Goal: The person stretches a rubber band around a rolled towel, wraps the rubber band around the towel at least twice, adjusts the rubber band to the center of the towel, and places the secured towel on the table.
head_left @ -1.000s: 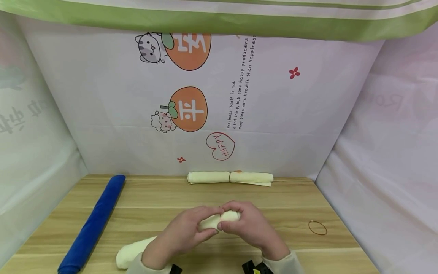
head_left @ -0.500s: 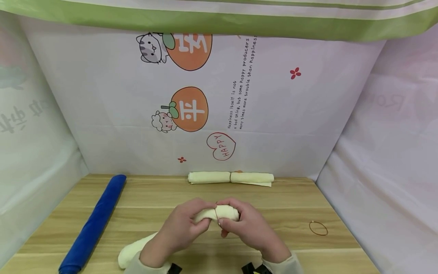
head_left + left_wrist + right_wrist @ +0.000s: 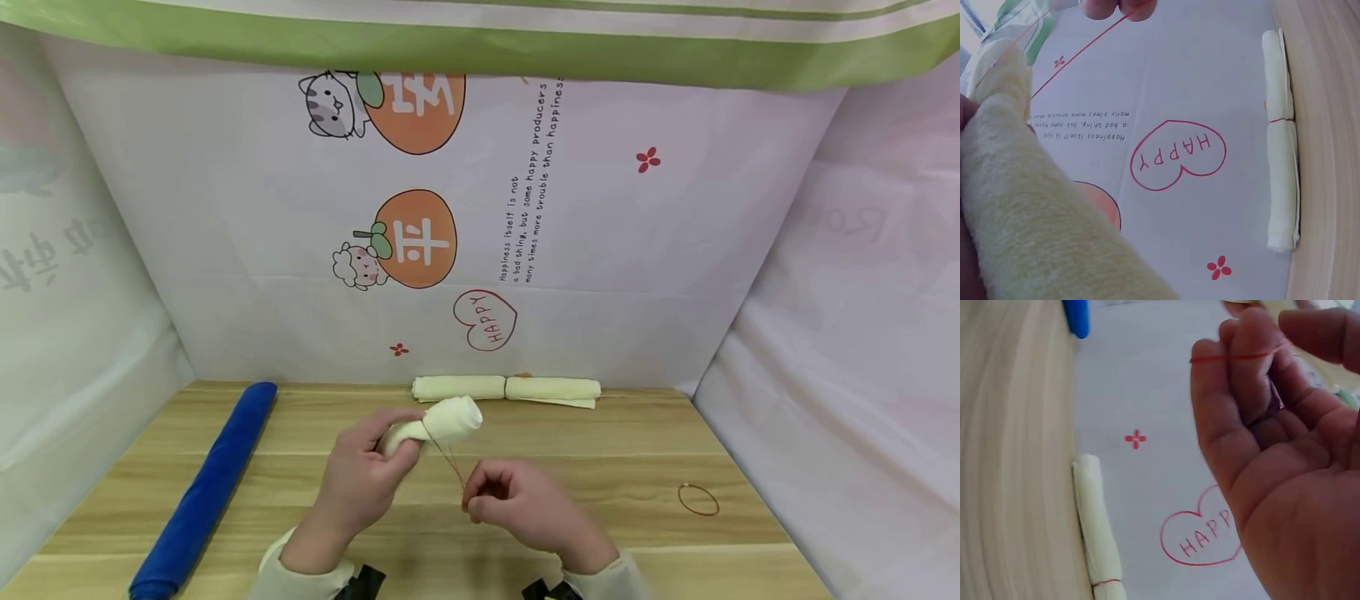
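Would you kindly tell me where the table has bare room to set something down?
Bare tabletop lies between the blue roll and the left hand, and between the right hand and the loose band. The middle is crowded: both hands, the held cream roll and its stretched band.

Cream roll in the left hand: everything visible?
The cream roll looks like soft, fuzzy cloth. The left hand grips it where it narrows; its free end tilts up above the table. A thin red band loops round it near that end, stretched taut to the right hand. The other end is mostly hidden by the left sleeve.
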The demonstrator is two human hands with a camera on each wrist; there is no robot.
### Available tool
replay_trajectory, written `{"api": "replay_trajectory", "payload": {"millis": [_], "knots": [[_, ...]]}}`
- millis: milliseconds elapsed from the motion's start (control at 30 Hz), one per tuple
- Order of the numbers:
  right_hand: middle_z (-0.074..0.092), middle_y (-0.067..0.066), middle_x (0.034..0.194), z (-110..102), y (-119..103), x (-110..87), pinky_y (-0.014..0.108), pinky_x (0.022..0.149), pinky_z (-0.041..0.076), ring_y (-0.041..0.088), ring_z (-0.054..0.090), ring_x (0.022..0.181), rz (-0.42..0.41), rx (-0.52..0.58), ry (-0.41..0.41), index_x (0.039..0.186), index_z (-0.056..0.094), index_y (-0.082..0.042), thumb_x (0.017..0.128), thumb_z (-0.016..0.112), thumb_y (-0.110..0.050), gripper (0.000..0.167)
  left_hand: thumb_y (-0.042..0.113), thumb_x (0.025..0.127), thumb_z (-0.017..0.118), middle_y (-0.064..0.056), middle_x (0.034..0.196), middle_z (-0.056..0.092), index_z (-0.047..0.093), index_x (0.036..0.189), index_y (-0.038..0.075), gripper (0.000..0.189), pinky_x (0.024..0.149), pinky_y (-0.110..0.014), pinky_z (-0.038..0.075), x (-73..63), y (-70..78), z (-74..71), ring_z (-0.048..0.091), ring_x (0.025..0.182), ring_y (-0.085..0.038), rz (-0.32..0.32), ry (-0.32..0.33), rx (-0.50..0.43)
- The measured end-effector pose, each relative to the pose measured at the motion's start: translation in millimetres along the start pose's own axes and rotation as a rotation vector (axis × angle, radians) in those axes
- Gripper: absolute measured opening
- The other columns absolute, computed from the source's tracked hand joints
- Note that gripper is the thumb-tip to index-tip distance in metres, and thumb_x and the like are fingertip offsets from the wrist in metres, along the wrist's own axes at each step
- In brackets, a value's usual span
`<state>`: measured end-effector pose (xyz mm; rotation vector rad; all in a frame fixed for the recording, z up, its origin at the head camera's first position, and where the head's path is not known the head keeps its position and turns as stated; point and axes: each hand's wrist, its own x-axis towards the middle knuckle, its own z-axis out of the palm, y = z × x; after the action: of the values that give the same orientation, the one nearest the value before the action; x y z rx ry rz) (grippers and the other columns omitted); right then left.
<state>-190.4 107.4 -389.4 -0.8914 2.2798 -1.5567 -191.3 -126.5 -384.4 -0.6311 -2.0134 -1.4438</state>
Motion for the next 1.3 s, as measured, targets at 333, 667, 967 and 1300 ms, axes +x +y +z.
{"api": "replay_trajectory", "payload": {"millis": [333,667,967,1300], "knots": [[0.064,-0.002,0.078,29,-12,-1.7,0.019,0.059,0.049,0.001,0.057,0.07,-0.322,0.066,-0.198,0.082,0.064,-0.009,0.083,0.059,0.006,0.016,-0.005,0.086,0.068,0.006,0.063,0.051,0.073,0.104,0.021,0.031,0.042,-0.025,0.038,1.6,-3.9,1.4,0.04,0.047,-0.007,-0.109,0.102,0.013],[0.062,0.004,0.097,50,-40,1.8,0.01,0.074,0.045,0.004,0.058,0.085,-1.016,-0.424,0.018,0.1,0.072,-0.002,0.082,0.05,0.014,0.032,-0.004,0.087,0.069,0.005,0.075,0.059,0.072,0.103,0.026,0.034,0.044,-0.027,0.042,-1.6,-3.2,13.8,0.045,0.051,-0.009,-0.138,0.003,-0.04],[0.063,-0.004,0.094,61,-45,-13.9,0.016,0.073,0.049,0.007,0.062,0.084,-0.67,-0.489,0.477,0.112,0.063,-0.005,0.073,0.064,0.008,0.041,-0.008,0.082,0.071,0.006,0.075,0.061,0.074,0.101,0.021,0.034,0.045,-0.026,0.042,-2.2,-0.6,14.8,0.046,0.052,-0.008,-0.101,0.095,-0.005],[0.046,-0.006,0.075,53,-39,-9.6,0.022,0.05,0.048,0.003,0.051,0.063,-0.444,-0.285,0.56,0.095,0.062,-0.015,0.074,0.063,0.015,0.036,-0.005,0.083,0.071,0.007,0.075,0.061,0.075,0.104,0.02,0.033,0.047,-0.028,0.043,-0.5,3.9,8.2,0.047,0.052,-0.01,-0.121,0.143,0.023]]}}
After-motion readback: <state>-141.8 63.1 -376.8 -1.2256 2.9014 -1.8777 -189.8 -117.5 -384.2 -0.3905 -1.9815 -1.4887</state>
